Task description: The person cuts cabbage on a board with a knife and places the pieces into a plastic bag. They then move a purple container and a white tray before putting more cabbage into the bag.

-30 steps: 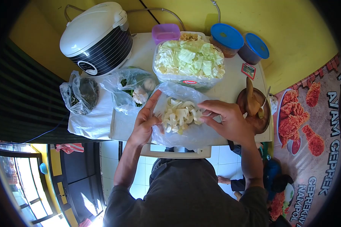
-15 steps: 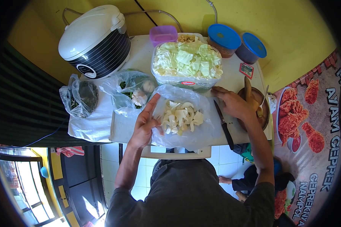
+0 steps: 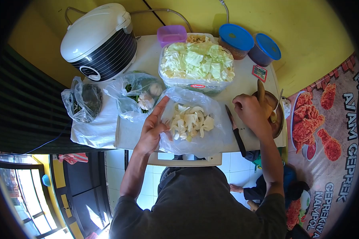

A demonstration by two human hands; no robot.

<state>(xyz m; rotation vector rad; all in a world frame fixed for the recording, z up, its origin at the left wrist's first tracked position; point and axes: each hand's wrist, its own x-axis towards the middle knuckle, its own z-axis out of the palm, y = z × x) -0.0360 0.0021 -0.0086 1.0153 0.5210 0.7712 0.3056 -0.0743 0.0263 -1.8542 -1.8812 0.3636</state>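
White cut vegetable pieces, perhaps cabbage stem, lie on a clear plastic bag at the middle of the table. My left hand grips the bag's left edge, fingers pointing up and thumb over the plastic. To the right, my right hand hovers with curled fingers between a black-handled knife and a brown stone mortar. Whether its fingers hold anything is hidden. A pestle and a spoon rest in the mortar. Behind the bag stands a clear tub of chopped cabbage.
At the back left stands a rice cooker. A bag with garlic and greens and another bag lie left. A purple container and blue-lidded tubs line the wall. Another person's arm shows below right.
My right hand has lifted from beside the tub and drawn slightly back and to the right, its fingers curling in. My left hand stays on the bag's edge.
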